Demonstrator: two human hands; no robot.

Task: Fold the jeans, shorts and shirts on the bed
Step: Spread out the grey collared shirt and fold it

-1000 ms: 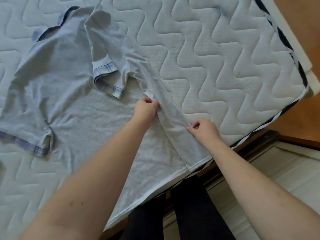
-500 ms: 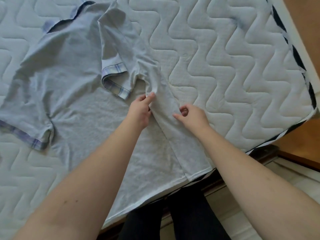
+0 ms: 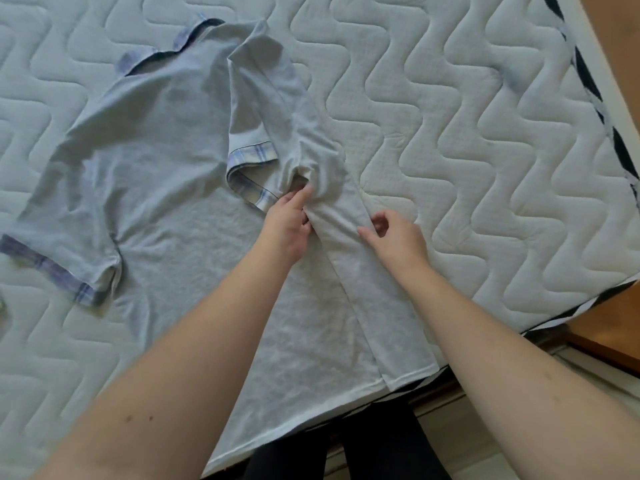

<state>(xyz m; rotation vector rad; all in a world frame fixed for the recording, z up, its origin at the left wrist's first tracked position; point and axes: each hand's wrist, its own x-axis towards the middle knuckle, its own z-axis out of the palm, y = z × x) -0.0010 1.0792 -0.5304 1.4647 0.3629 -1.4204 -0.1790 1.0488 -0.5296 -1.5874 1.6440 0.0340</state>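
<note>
While shirt (image 3: 166,188) lies on bed (image 3: 467,150) | left hand (image 3: 287,230) presses fold | right hand (image 3: 398,237) loose

a white quilted mattress (image 3: 450,140) with a wavy stitch pattern fills most of the view — its edge band (image 3: 588,81) is striped black and white. brown wooden floor (image 3: 620,39) shows to the right, with pale floor (image 3: 571,382) lower right — beyond a dark wooden strip.
</note>
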